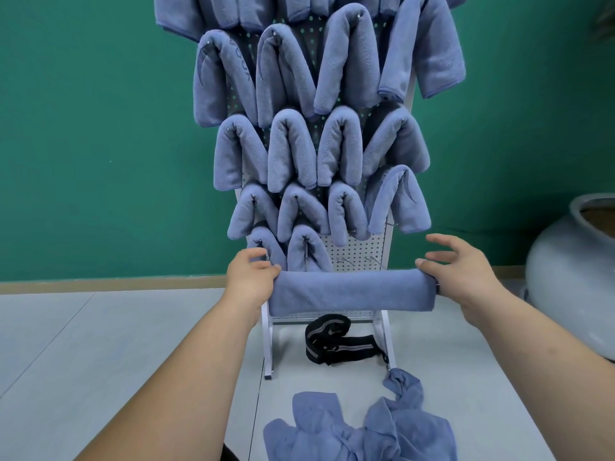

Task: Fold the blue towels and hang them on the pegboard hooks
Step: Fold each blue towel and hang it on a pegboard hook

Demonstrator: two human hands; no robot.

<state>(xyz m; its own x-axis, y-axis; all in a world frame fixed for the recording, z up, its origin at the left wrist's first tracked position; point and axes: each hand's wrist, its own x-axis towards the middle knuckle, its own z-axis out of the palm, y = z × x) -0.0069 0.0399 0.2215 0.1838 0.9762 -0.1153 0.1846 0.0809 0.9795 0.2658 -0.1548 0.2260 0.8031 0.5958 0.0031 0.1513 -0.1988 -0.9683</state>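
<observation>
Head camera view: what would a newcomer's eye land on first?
The white pegboard, centre, is almost hidden under rows of hung towels. Before its base, the left hand and right hand hold a folded towel level; loose towels lie heaped on the floor below.

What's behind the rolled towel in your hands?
The white pegboard; bare hooks show just above the rolled towel. The board directly behind it is covered.
</observation>
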